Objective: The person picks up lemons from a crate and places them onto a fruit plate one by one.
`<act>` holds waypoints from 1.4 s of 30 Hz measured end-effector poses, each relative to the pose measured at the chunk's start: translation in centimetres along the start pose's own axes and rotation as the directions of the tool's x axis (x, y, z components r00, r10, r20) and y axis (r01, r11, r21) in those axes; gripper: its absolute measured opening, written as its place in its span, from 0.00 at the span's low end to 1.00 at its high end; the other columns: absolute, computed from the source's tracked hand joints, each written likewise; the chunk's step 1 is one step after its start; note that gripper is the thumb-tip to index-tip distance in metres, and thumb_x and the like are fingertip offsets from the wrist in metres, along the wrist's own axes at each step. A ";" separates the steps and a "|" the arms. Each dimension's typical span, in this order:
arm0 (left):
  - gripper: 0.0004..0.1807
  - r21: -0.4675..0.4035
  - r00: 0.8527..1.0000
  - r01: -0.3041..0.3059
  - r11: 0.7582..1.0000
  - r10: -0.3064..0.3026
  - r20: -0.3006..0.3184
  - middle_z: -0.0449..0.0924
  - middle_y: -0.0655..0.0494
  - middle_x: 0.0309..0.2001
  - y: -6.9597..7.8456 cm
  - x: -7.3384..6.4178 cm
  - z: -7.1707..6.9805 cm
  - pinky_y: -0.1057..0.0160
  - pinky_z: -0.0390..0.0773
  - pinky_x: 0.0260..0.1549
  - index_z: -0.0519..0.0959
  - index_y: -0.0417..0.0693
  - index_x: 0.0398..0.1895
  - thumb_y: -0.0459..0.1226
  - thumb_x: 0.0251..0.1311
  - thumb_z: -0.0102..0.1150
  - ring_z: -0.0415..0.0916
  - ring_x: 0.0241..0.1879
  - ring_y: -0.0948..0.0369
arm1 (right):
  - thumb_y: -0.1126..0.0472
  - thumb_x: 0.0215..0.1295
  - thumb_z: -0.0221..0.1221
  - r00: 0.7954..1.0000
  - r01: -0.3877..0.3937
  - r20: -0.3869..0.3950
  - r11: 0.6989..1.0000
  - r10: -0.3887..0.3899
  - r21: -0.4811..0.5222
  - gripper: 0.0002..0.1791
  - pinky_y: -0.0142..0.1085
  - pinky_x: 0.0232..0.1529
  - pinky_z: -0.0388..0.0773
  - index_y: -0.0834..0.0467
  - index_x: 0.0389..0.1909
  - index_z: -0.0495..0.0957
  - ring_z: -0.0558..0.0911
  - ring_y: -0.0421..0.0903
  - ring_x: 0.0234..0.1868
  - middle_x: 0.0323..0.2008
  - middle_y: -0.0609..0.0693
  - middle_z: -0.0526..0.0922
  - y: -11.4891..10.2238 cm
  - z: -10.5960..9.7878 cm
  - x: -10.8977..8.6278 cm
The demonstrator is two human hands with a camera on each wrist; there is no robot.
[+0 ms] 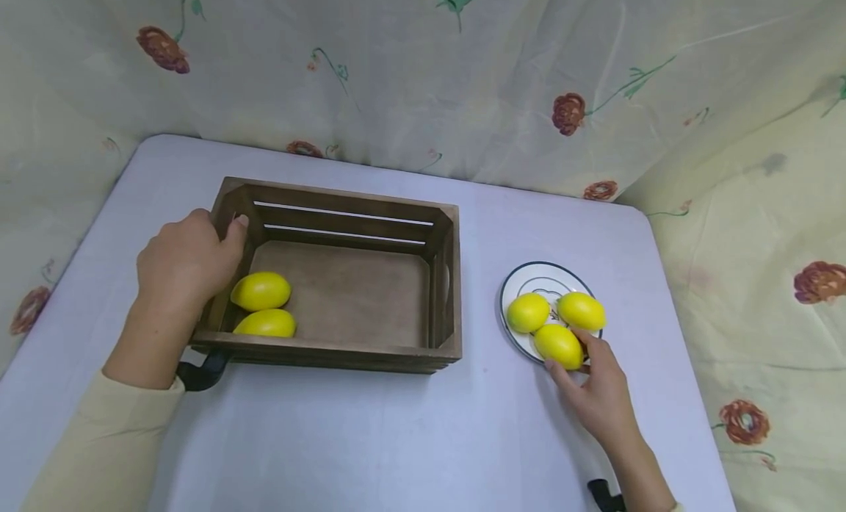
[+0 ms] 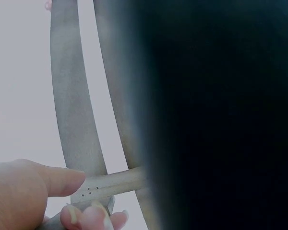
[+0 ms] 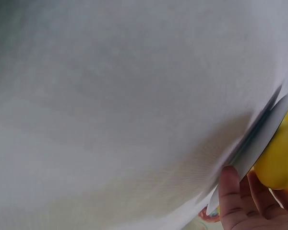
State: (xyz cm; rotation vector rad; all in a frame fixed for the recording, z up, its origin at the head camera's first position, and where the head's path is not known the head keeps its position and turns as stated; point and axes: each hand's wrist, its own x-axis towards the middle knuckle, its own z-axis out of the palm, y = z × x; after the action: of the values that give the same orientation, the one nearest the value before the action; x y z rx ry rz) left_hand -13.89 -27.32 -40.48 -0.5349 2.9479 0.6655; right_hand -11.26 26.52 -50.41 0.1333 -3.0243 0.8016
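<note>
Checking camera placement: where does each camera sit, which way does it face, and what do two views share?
Head: worn on the head, facing forward and down at wooden crate, plate and lemons; left hand, right hand and forearms show.
Left wrist: worn there, facing the crate's slats; left thumb and fingertips show; the right side is dark.
Right wrist: worn there, facing across the white tablecloth to the plate and a lemon; right fingers show.
Shared: head and right wrist both show plate, lemon and right hand.
</note>
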 end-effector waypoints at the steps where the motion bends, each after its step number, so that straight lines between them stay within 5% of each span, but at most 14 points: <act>1: 0.40 -0.001 1.000 -0.001 1.000 0.001 -0.001 0.78 0.22 0.39 0.0 0.0 0.0 0.45 0.75 0.17 0.73 0.17 0.48 0.55 0.79 0.39 0.79 0.28 0.34 | 0.61 0.66 0.70 1.000 -0.002 0.001 1.000 0.002 0.002 0.38 0.55 0.52 0.79 0.68 0.72 0.65 0.76 0.57 0.51 0.58 0.64 0.74 0.0 0.0 0.0; 14: 0.40 -0.001 1.000 0.000 1.000 0.000 -0.010 0.79 0.20 0.42 -0.1 0.0 0.1 0.41 0.77 0.20 0.73 0.17 0.50 0.55 0.79 0.40 0.80 0.32 0.31 | 0.64 0.63 0.69 0.987 0.114 -0.111 0.993 -0.116 -0.018 0.31 0.64 0.64 0.65 0.67 0.65 0.71 0.69 0.67 0.66 0.62 0.65 0.74 -0.9 -0.5 0.1; 23: 0.40 -0.006 1.000 0.001 1.000 -0.002 -0.003 0.79 0.21 0.42 0.0 0.0 0.2 0.42 0.77 0.21 0.73 0.17 0.51 0.55 0.79 0.39 0.80 0.32 0.33 | 0.63 0.64 0.70 0.982 0.157 -0.108 0.988 -0.157 -0.009 0.32 0.62 0.67 0.68 0.64 0.67 0.72 0.70 0.61 0.68 0.66 0.61 0.74 -3.0 -0.9 0.2; 36: 0.40 0.009 1.000 0.005 1.000 -0.005 0.008 0.79 0.21 0.43 0.1 0.3 0.2 0.39 0.78 0.24 0.73 0.18 0.53 0.56 0.78 0.39 0.80 0.35 0.30 | 0.65 0.64 0.68 0.945 0.314 -0.121 0.947 -0.305 0.064 0.29 0.65 0.65 0.68 0.62 0.66 0.75 0.69 0.58 0.71 0.69 0.55 0.74 -8.8 -2.3 1.2; 42: 0.40 0.011 1.000 0.013 1.000 -0.013 0.005 0.79 0.20 0.43 -0.1 0.3 0.1 0.39 0.78 0.24 0.73 0.18 0.52 0.55 0.78 0.39 0.80 0.35 0.30 | 0.65 0.62 0.69 0.894 0.446 -0.083 0.890 -0.440 0.092 0.31 0.61 0.65 0.69 0.60 0.67 0.75 0.70 0.54 0.71 0.70 0.52 0.74 -12.5 -2.9 2.3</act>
State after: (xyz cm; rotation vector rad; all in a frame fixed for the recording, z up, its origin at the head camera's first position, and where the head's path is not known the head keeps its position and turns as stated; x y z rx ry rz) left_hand -14.12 -27.46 -40.65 -0.5498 2.9394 0.6481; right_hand -12.48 16.97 -41.61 0.7554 -2.7196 0.8966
